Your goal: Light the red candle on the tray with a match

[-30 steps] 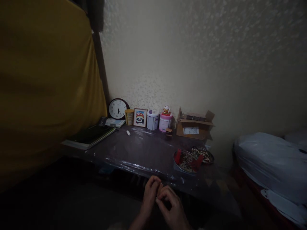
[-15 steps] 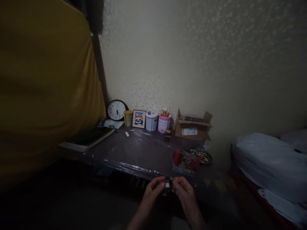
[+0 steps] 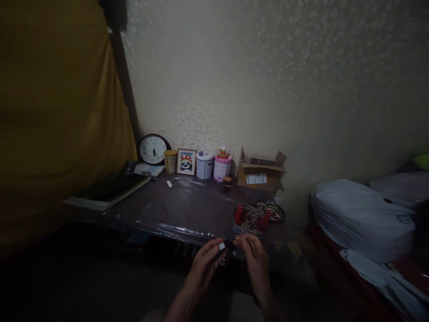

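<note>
At the near edge of the table, my left hand pinches a small dark box-like thing with a white face. Close on its right, my right hand has its thumb and forefinger pressed together at the dark end of that thing. A tiny pale tip shows at the right fingertips, too small and dim to name. Just beyond my right hand stands a round tin with red pieces at its rim and many small bits inside. A second round dish of thin pale sticks sits behind it.
Along the wall stand a clock, yellow cup, framed panda picture, white tub, pink tub with a figurine, and open cardboard box. Books lie left; a white bag sits right.
The view has shifted, so the table things appear further left and slightly higher. The white-faced thing has tilted in my left hand, and my right fingers have moved a little.
</note>
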Action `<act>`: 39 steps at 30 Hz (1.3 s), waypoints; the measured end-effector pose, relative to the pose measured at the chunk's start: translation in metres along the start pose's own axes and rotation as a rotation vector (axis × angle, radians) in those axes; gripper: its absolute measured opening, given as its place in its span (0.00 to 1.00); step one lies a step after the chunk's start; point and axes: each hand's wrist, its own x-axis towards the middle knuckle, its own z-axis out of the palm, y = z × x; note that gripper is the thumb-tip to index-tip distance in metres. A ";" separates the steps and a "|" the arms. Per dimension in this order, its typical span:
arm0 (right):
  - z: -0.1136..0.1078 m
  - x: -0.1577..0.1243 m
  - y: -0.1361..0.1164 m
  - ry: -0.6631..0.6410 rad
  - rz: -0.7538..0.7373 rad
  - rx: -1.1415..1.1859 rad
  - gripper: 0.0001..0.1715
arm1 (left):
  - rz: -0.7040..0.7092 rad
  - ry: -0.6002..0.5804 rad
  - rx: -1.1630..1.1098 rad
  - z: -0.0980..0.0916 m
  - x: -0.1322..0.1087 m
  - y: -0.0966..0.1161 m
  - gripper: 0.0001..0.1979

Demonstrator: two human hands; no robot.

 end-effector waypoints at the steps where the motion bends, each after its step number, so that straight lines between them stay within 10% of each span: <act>1: 0.001 -0.002 -0.001 -0.005 -0.029 -0.047 0.11 | 0.005 0.005 -0.005 0.000 0.000 0.000 0.13; 13: 0.006 -0.013 -0.002 -0.062 -0.581 -0.375 0.07 | 0.061 0.047 0.094 0.005 0.000 -0.006 0.11; 30: 0.001 -0.013 -0.013 0.041 -0.651 -0.417 0.09 | 0.108 0.053 0.038 0.007 -0.001 -0.004 0.08; 35: 0.001 -0.009 0.002 -0.120 -0.666 -0.514 0.11 | 0.134 0.058 0.043 0.008 -0.001 -0.002 0.09; 39: -0.002 0.006 0.019 0.053 -0.500 -0.464 0.08 | 0.120 0.066 0.059 0.012 -0.004 0.002 0.09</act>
